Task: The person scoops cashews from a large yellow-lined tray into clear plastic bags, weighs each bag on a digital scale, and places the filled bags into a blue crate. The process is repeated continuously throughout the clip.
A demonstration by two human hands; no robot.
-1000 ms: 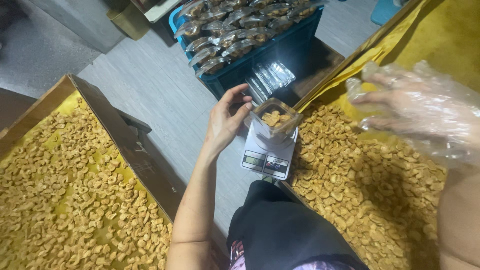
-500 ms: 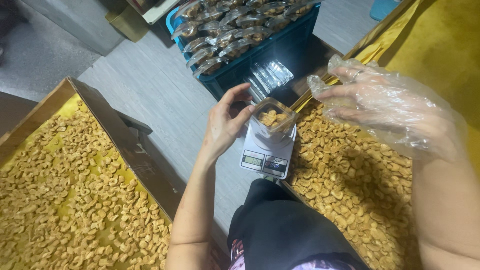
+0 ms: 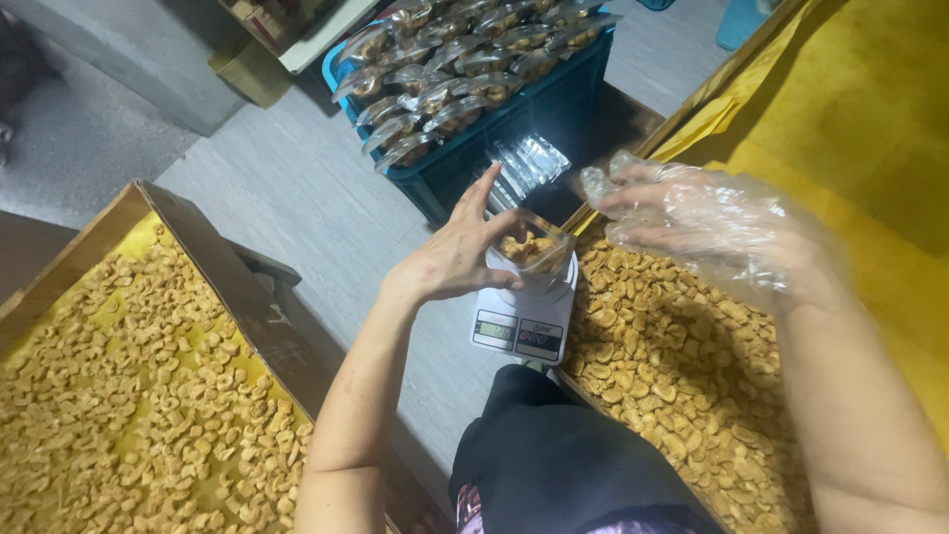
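Observation:
My left hand (image 3: pixel 457 255) grips a small clear plastic container (image 3: pixel 534 252) partly filled with golden snack pieces, which stands on a white digital kitchen scale (image 3: pixel 524 321). My right hand (image 3: pixel 707 225), covered by a loose clear plastic glove, hovers just right of the container with fingers spread and pointing at it. I cannot tell whether it holds any pieces. Below the right hand lies a wooden tray (image 3: pixel 633 346) of the same golden pieces on yellow paper.
A second wooden tray (image 3: pixel 213 262) heaped with golden pieces fills the lower left. A blue crate (image 3: pixel 524 119) of filled, closed clear containers stands behind the scale, with a stack of empty clear containers (image 3: pixel 529 163) beside it. Grey floor lies between.
My gloved right hand moved left from the right edge toward the container and now hovers beside it. My left hand stayed on the container on the scale.

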